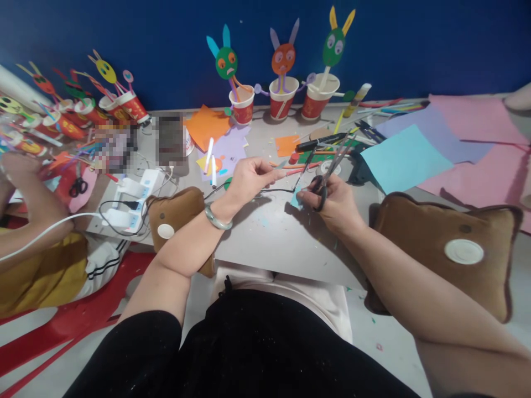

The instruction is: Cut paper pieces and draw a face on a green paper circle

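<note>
My left hand [251, 179], with a bracelet at the wrist, is closed in a pinch over the table. At its fingertips shows a small, pale grey-blue pointed piece of paper [281, 165]. My right hand [338, 204] is wrapped round black-handled scissors [320, 190], their blades pointing up and away from me. A scrap of light blue paper [296, 197] is pinched between the thumb and fingers of that same hand. Beyond both hands lie a black marker [317, 142], an orange paper piece [287, 146] and a small red cap [294, 158].
Paper cups with paper-faced figures [241, 105] line the blue wall. Coloured sheets [409, 157] lie at right, near a brown cushion-like pad [418, 237]; another pad [176, 213] is at left. A power strip [141, 199] with cables sits beside another person's arm [37, 204].
</note>
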`<action>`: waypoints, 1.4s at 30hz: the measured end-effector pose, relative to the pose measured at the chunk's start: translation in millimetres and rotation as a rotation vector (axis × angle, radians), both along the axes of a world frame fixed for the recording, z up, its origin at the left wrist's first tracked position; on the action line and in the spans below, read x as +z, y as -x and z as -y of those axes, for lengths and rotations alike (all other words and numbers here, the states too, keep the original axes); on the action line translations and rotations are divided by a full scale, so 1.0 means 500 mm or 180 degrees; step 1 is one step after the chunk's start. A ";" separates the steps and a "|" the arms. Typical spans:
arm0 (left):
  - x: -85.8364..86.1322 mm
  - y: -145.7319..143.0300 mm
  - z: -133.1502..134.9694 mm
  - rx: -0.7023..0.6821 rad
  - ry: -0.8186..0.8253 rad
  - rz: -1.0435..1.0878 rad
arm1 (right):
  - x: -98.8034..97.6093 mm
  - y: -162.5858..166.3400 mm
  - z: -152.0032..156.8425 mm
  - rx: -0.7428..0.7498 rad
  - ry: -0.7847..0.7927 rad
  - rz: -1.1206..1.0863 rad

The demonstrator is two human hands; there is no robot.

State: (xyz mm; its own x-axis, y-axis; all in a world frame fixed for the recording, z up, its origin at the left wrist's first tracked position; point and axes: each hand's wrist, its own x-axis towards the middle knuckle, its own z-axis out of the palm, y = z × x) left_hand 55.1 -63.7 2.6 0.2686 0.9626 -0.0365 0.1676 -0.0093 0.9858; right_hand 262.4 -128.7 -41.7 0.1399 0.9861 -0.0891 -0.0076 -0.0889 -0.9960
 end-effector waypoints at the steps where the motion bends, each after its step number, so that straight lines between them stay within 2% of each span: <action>1: 0.000 0.005 -0.007 0.0058 -0.0054 -0.0048 | 0.001 0.000 0.000 0.0073 0.0051 0.0035; 7: 0.001 0.030 -0.039 0.0191 -0.0334 -0.0240 | -0.006 0.006 0.004 0.0511 0.0216 0.0163; 15: 0.015 0.033 -0.047 0.0359 0.0082 -0.0069 | -0.008 0.012 0.002 0.0496 0.0178 0.0231; 22: 0.017 0.016 -0.028 0.0147 0.0621 0.0265 | -0.021 0.016 -0.003 0.0457 0.0076 0.0192; 28: 0.013 0.008 -0.014 -0.0067 0.0745 0.0309 | -0.013 0.020 -0.002 0.0334 0.0099 -0.0066; 33: -0.009 -0.015 0.014 -0.0585 0.0779 0.0110 | 0.003 0.019 0.004 0.0098 -0.0076 -0.0149; 37: -0.028 -0.028 0.031 -0.0891 0.1080 0.0108 | 0.002 0.015 0.005 -0.0058 -0.0177 -0.0237; 42: -0.030 -0.025 0.033 -0.1122 0.1188 0.0181 | 0.004 0.012 0.002 -0.0039 -0.0109 -0.0344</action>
